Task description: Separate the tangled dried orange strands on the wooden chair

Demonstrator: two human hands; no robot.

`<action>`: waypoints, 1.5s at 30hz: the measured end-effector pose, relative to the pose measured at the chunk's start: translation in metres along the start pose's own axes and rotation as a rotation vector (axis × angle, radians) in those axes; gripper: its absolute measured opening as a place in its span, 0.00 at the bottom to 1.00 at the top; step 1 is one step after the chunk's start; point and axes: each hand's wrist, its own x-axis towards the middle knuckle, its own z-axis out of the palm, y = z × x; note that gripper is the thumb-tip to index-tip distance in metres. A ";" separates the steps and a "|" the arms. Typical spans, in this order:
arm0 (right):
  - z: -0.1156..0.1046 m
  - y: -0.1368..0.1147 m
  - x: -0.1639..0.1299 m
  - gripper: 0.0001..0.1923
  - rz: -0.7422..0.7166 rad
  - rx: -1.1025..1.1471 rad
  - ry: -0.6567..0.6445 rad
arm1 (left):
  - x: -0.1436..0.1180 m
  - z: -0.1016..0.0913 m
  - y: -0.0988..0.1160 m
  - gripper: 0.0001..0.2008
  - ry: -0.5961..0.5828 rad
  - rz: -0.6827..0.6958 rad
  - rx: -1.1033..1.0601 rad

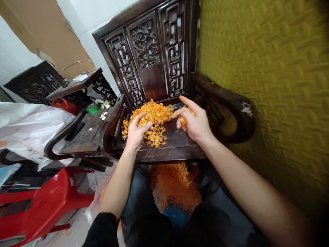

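A heap of thin orange strands (151, 118) lies on the seat of a dark carved wooden chair (177, 144). My left hand (137, 130) rests on the near left part of the heap, its fingers closed around some strands. My right hand (194, 120) hovers at the heap's right edge, forefinger stretched out, with a small tuft of orange strands (183, 118) pinched under the fingers. More orange strands (174, 185) sit lower down between my knees, in front of the seat; what holds them is blurred.
A yellow-green textured panel (269, 85) fills the right side. The chair's curved armrest (231, 103) is beside my right hand. To the left stand a small dark side table (84, 130), a white plastic bag (28, 127) and a red plastic stool (43, 206).
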 end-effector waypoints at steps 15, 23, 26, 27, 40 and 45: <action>0.038 0.025 -0.020 0.19 -0.068 -0.534 -0.384 | 0.005 0.015 -0.011 0.35 0.188 -0.008 -0.156; 0.039 0.032 -0.017 0.28 0.052 -0.372 -0.397 | 0.008 0.021 -0.001 0.21 0.340 -0.212 -0.496; 0.043 0.029 -0.020 0.28 0.069 -0.216 -0.380 | 0.006 0.028 0.002 0.22 0.422 -0.238 -0.572; 0.045 0.028 -0.021 0.27 0.075 -0.166 -0.366 | 0.005 0.031 0.003 0.22 0.432 -0.232 -0.583; 0.009 0.007 -0.006 0.20 -0.012 -0.639 -0.689 | -0.008 -0.023 0.019 0.26 0.105 0.261 0.875; 0.006 0.017 -0.003 0.19 -0.096 -0.740 -0.770 | -0.019 -0.006 0.025 0.15 -0.284 0.546 1.032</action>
